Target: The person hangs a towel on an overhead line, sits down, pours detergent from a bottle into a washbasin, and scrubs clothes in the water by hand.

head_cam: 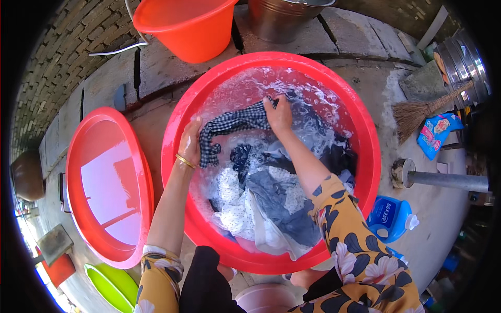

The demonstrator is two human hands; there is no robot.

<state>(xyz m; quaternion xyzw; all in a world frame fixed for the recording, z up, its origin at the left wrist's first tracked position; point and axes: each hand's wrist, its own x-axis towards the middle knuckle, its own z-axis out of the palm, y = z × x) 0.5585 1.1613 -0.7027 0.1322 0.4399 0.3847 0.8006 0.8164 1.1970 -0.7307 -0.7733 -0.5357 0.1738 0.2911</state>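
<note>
A black-and-white checked cloth (238,119) is stretched, wet, between my two hands over a large red plastic basin (172,156). My right hand (279,115) grips its bunched far end near the middle of the basin. At the basin's left side, my left hand (190,144) is on the other end, its fingers partly hidden; a loose end of the cloth hangs beside it. Foamy water (250,80) fills the basin. Soaking below are a white speckled garment (231,201), a grey-blue garment (270,195) and dark clothes (338,156).
A red basin of water (148,195) stands on the left, with a green basin (111,287) nearer me. Beyond are an orange-red tub (191,35) and a metal bucket (278,23). On the right are a blue detergent bottle (387,219), a metal post (446,181) and a straw broom (415,113).
</note>
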